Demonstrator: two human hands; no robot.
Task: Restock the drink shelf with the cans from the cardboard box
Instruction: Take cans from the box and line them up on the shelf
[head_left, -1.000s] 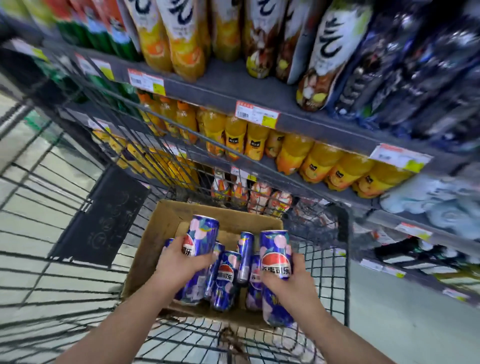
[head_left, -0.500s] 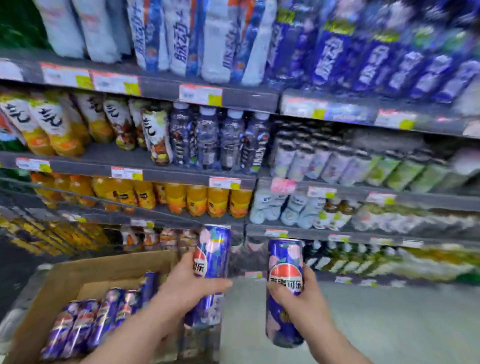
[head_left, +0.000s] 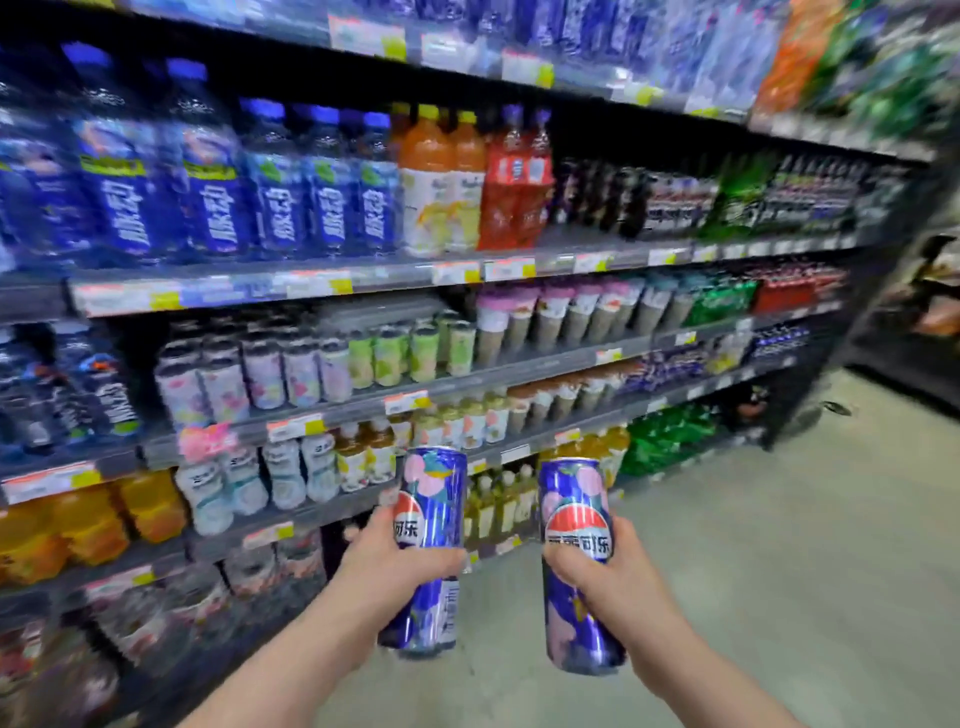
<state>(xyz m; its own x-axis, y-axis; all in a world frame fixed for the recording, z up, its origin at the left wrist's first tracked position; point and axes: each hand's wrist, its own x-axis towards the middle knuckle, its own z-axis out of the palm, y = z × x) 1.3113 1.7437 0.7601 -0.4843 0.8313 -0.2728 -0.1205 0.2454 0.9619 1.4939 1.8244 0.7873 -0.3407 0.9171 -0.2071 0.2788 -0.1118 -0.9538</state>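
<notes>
A tall dark metal drink shelf unit (head_left: 519, 260) fills the left and centre of the head view, its tiers running back to the right and edged with white-and-yellow price tags. The upper visible tier holds large blue-labelled plastic bottles (head_left: 208, 192), then orange juice bottles (head_left: 441, 182) and red-labelled bottles (head_left: 514, 182); farther right the stock is too blurred to identify. The middle tiers carry pale pastel-labelled bottles (head_left: 291, 374) and green-labelled ones, with brown cups under pink lids (head_left: 550, 317) to their right. Lower left stand orange bottles (head_left: 88, 525). A pale grey smooth floor (head_left: 779, 545) occupies the lower right.

In the foreground two bare forearms reach forward. The left hand (head_left: 395, 566) is wrapped firmly around the middle of a slim blue aluminium can with pink blossom print (head_left: 431, 514), held upright and just in front of the lower tiers. The right hand (head_left: 613, 577) is likewise closed around a second matching blue can (head_left: 576, 519), also upright, slightly lower, beside the first without touching it. Both cans are off the shelves, carried in the air above the floor.
</notes>
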